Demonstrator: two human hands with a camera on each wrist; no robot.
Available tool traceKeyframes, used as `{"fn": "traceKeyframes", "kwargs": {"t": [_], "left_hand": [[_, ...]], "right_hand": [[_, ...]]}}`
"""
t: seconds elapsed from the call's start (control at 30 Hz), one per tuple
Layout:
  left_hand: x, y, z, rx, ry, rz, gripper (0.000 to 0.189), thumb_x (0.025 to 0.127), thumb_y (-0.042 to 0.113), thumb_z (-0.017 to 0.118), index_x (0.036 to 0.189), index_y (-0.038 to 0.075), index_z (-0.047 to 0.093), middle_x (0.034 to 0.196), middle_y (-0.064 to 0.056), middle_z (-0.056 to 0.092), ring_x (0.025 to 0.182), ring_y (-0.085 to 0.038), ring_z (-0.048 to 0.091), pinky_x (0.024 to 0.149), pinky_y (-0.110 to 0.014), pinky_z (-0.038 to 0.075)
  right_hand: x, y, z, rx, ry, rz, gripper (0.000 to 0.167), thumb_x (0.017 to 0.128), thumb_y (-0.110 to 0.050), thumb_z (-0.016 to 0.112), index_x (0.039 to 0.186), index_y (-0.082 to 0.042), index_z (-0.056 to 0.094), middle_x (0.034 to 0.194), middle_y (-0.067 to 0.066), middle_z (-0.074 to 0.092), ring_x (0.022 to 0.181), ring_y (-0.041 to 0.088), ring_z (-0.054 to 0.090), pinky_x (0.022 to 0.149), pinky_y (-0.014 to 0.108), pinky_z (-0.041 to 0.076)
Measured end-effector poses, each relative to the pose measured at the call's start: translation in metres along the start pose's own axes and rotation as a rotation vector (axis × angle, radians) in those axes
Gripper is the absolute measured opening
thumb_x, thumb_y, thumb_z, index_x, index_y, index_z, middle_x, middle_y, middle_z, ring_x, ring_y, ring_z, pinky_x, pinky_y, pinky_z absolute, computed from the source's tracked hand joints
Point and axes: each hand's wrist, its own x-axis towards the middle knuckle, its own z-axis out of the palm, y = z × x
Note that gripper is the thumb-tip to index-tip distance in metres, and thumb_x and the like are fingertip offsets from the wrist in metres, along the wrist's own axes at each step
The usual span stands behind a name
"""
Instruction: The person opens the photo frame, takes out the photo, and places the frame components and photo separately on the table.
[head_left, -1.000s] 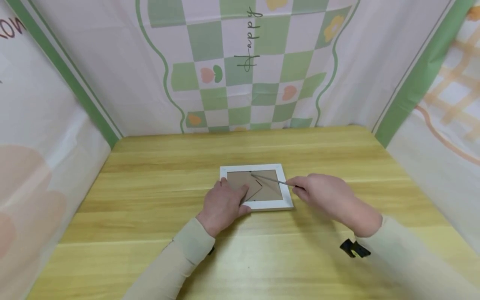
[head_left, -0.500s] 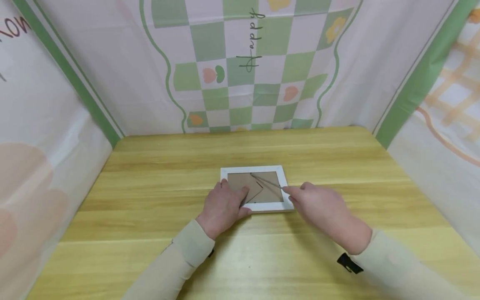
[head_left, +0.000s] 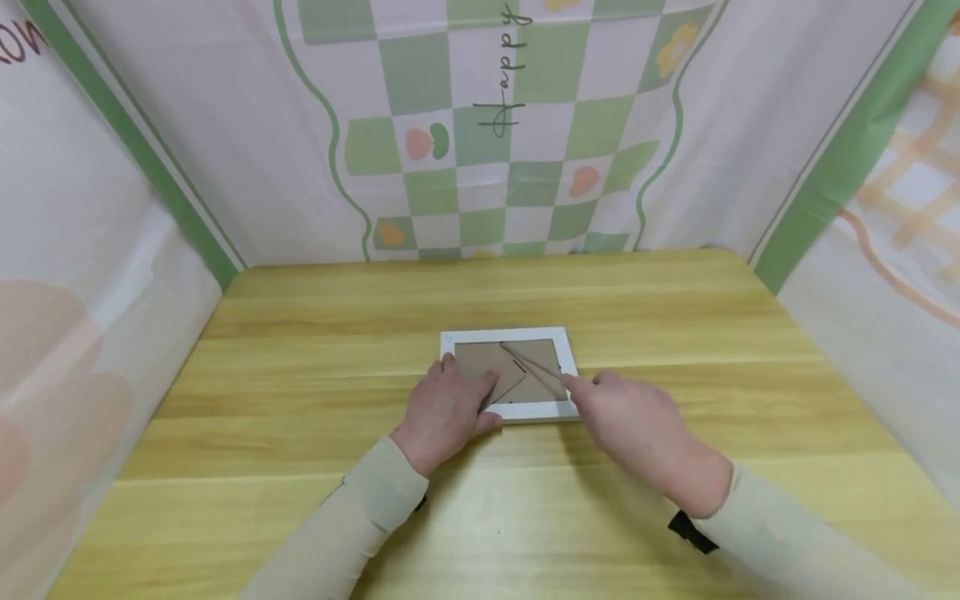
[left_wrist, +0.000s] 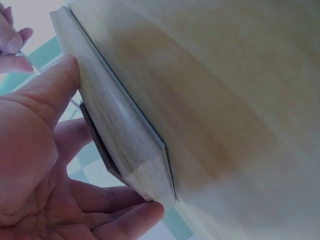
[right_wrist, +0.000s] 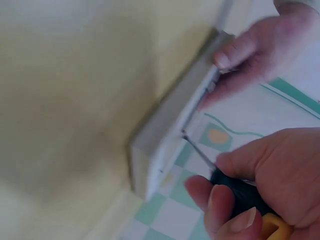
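Note:
A white picture frame [head_left: 480, 336] lies face down on the table, its brown backing board [head_left: 476, 360] showing. My left hand [head_left: 444, 410] grips the frame's near left corner, with one finger resting on the backing. Its thumb presses the frame's side in the left wrist view. My right hand [head_left: 637, 425] holds a screwdriver [right_wrist: 242, 195] with a dark green and yellow handle. The thin shaft slants over the backing, its tip by the far inner edge of the frame. Whether the tip touches a fastener there is too small to tell. A dark slit and angled crease mark the backing's middle.
The wood-grain table [head_left: 300, 358] extends around the frame on every side. A checked curtain [head_left: 480, 150] hangs behind the far edge, with more fabric at left and right. Black straps [head_left: 692, 532] show at the cuffs.
My right hand has shifted left and nearer to me, closer to the frame's right edge, and the screwdriver's shaft slants more steeply. The left hand and frame have stayed in place.

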Motion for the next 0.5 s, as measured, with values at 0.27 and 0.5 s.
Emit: {"fn": "traceKeyframes", "kwargs": {"t": [0.27,0.5], "left_hand": [[0.001,-0.002,-0.002,0.017,0.004,0.004,0.063,0.092,0.060,0.070,0.142,0.022,0.066,0.119,-0.039,0.067,0.116,-0.053,0.064,0.085,-0.055,0.061],[0.000,-0.001,-0.002,0.021,0.013,0.006,0.063,0.091,0.060,0.072,0.141,0.022,0.066,0.118,-0.039,0.067,0.113,-0.052,0.066,0.082,-0.054,0.061]], "right_hand": [[0.040,0.018,-0.036,0.125,-0.334,0.086,0.025,0.100,-0.015,0.065,0.123,-0.016,0.075,0.093,0.006,0.077,0.082,0.026,0.074,0.055,0.043,0.056],[0.079,0.048,-0.053,0.309,-0.571,0.025,0.029,0.107,-0.016,0.055,0.128,-0.011,0.074,0.126,0.008,0.074,0.117,0.033,0.070,0.098,0.055,0.055]]}}
